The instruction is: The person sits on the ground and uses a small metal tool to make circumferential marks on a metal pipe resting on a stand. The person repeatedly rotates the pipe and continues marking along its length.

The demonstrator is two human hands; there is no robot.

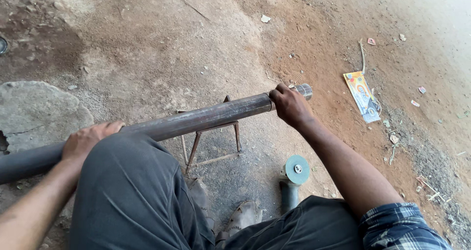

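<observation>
Long dark steel pipe [196, 122], lying nearly level across a small metal stand [214, 142] on the dirt floor [162, 49]. Flat grey stone [37, 113] on the floor beyond the pipe's near-left stretch. Right hand [290, 104], grip closed around the pipe just short of its far end. Left hand [88, 139], grip closed over the pipe's top near its other end, beside the raised knee. Angle grinder [293, 179] with grey disc, on the floor below the pipe's far end. Printed paper packet [362, 96], on the floor beyond that end.
</observation>
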